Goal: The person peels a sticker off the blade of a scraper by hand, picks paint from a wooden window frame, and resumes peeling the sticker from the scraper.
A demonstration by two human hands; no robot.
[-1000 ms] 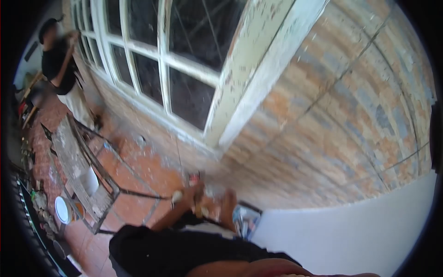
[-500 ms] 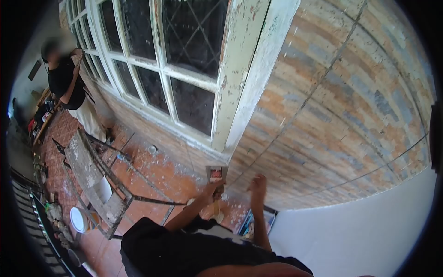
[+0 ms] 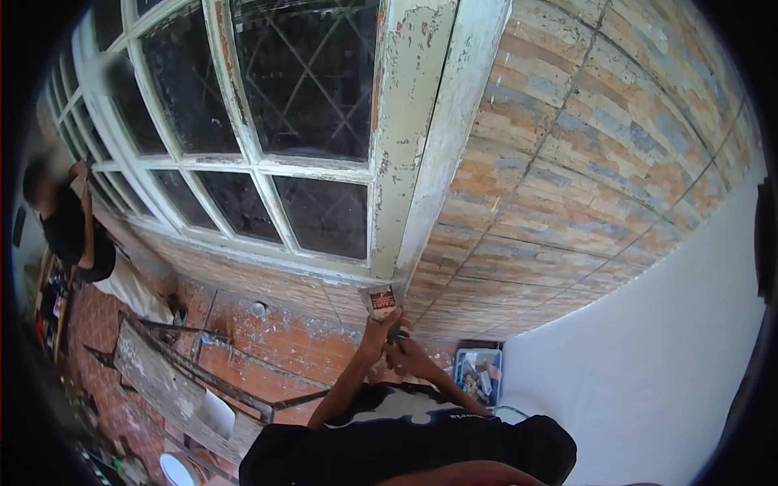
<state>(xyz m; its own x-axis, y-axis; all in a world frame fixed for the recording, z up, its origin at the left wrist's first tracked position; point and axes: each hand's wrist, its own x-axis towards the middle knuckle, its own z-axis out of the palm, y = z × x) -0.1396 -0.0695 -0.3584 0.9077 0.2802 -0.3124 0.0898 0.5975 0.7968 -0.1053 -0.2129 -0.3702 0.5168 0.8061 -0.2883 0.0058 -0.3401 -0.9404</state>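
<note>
A scraper [image 3: 381,300] with a wide metal blade and a red-and-black label points up at the lower corner of the window frame [image 3: 393,202], whose paint is chipped and flaking. My left hand [image 3: 376,335] is closed around it just below the blade. Lower down, my right hand [image 3: 407,355] has its fingers curled at the handle, close against the left hand. The blade's top edge is at the underside of the sill; whether it touches cannot be made out.
Stone-patterned tiles [image 3: 559,186] cover the wall to the right. A plank trestle [image 3: 162,373] stands at left, with a white bucket [image 3: 180,470] beside it. A bin of items [image 3: 478,374] is by the white wall. Another person [image 3: 69,227] works at the far window.
My right hand has come in from the right and closed at the scraper's handle beside my left hand. The view has shifted, placing the other person farther left and lower.
</note>
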